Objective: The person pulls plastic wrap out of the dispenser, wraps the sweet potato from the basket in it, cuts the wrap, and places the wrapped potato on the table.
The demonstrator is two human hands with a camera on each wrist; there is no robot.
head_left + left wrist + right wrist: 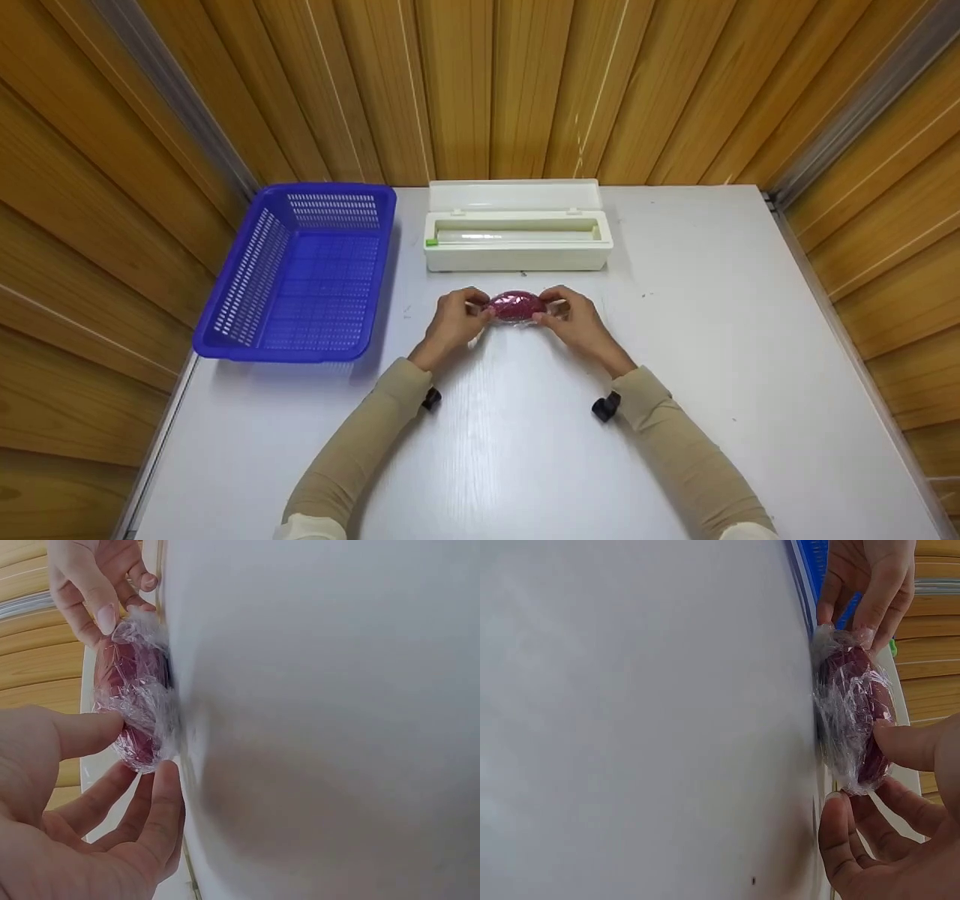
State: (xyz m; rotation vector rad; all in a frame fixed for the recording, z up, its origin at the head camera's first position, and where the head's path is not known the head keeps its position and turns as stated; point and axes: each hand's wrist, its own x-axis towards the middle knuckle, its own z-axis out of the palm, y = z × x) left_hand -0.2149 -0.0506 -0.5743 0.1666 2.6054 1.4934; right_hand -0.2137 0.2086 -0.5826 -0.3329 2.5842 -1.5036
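A smooth, purple-red oval thing, wrapped in crinkled cling film, lies between the two hands just in front of the white box. My left hand pinches its left end, thumb on the near side and fingers at the tip. At the opposite end my right hand holds it the same way, its thumb pressing the film. Loose folds of film bunch along the near side and underneath. The wrap hides what exactly is inside.
The white box stands at the back middle with its lid raised, a roll of clear film inside and a green piece at its left corner. A blue plastic basket is at the left. Wood-panelled walls enclose the white table.
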